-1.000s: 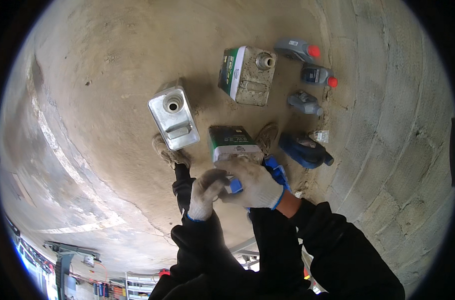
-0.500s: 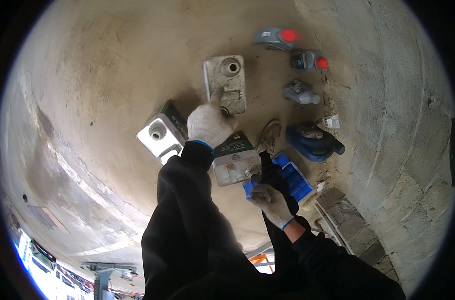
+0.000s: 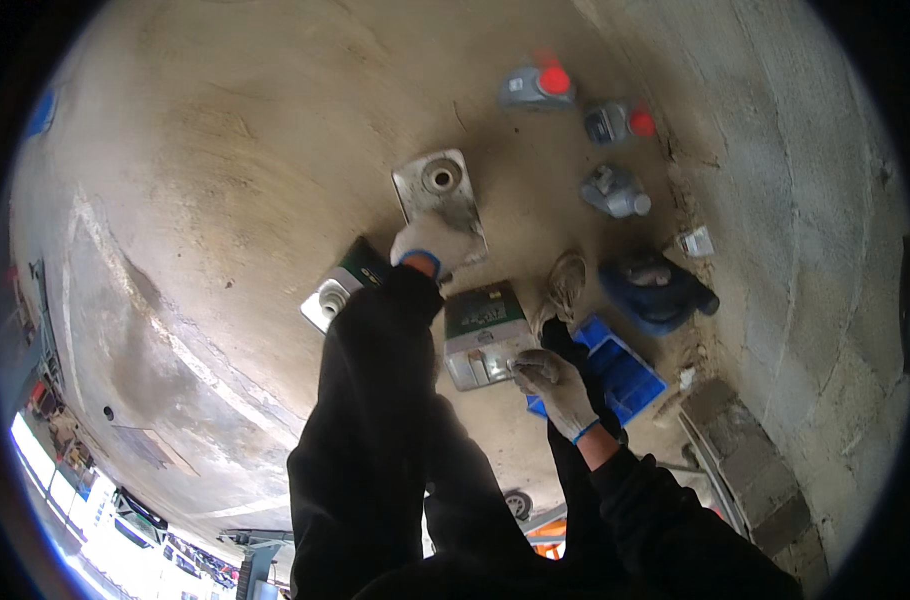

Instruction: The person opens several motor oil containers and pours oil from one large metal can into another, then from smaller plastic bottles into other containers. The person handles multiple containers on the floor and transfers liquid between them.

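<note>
At left, the person's left hand (image 3: 431,240), in a pale knit glove with a blue cuff, now covers the handle area of a grimy, silver-topped rectangular metal can (image 3: 462,210); half a second ago a finger lay alongside that handle, in plain view. The fingertips are hidden, so it cannot be told whether they grasp it. At right, the gloved right hand (image 3: 558,388) has come closer to the neck end of a green-and-white rectangular metal can (image 3: 487,345). Its fingers are bent, but whether they pinch anything cannot be told. The work appears divided between two cans.

Leftmost among the containers, a green-sided metal can with a bright silver top (image 3: 345,283) shows an uncapped round neck, partly behind the black left sleeve (image 3: 375,340). The grimy can's neck is open too; no contents can be made out in either. The green-and-white can sits nearer the body, its neck hidden by the right hand. Beside that hand lies a blue plastic tray with compartments (image 3: 625,385). Farther right stands a dark blue plastic jug (image 3: 655,300), its contents not visible.
</note>
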{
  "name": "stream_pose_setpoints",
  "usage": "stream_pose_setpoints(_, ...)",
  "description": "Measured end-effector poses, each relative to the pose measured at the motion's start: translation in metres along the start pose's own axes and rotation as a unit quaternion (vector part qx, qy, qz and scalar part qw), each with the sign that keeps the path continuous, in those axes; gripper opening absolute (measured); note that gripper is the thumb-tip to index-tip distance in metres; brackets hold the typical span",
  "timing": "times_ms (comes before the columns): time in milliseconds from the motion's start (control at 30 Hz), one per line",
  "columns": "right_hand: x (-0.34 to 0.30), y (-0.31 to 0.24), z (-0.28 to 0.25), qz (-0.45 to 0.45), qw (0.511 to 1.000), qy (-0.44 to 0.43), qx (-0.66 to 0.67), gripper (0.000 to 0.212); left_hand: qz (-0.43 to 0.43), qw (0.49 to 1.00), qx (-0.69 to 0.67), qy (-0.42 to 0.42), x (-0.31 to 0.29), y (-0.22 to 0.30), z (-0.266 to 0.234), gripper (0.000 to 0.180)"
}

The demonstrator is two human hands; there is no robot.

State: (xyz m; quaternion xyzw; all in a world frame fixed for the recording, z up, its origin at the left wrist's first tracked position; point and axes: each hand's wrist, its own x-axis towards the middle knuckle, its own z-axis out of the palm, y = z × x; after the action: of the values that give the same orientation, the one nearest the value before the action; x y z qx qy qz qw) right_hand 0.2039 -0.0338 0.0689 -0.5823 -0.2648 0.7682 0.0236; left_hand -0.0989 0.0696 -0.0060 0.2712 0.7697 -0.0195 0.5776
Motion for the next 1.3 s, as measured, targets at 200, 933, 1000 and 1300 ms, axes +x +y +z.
stream_pose_setpoints(200,0.103,-0.029,-0.042,-0.007,0.994,0.096,0.042,0.041,0.091,0.990,-0.109,-0.012,-0.080,0.005,0.010,0.057)
stream_pose_setpoints(933,0.162,-0.075,-0.089,0.166,0.936,-0.132,0.282,0.055,0.110,0.879,-0.436,0.160,-0.229,-0.082,0.012,0.057)
stream_pose_setpoints(1000,0.159,-0.084,-0.075,0.200,0.929,-0.141,0.277,0.059,0.081,0.868,-0.466,0.151,-0.214,-0.095,0.023,0.053)
stream_pose_setpoints(1300,0.138,-0.100,-0.043,0.181,0.970,-0.066,0.146,0.066,0.074,0.841,-0.508,0.171,-0.185,-0.138,0.047,0.055)
